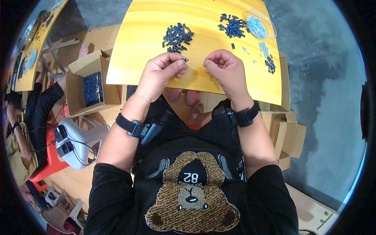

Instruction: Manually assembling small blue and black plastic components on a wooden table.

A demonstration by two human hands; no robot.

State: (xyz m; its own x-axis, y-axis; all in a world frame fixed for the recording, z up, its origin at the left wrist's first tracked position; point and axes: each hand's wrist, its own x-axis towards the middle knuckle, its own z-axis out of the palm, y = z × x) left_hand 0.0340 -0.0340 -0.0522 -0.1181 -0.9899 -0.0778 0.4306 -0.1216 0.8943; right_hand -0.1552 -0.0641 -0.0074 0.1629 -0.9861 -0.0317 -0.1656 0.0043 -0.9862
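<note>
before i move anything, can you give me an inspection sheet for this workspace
Surface: yellow table
Parts: left black pile, right black pile, clear dish of pale blue pieces
Clutter: single black piece lying apart, near scattered pale bits
Hands: left hand pinches a small dark piece; right hand has curled fingers, contents unclear
Cables: black cables across a white stool
Surroundings: open cardboard box of dark pieces at left; another person near a second yellow table
</note>
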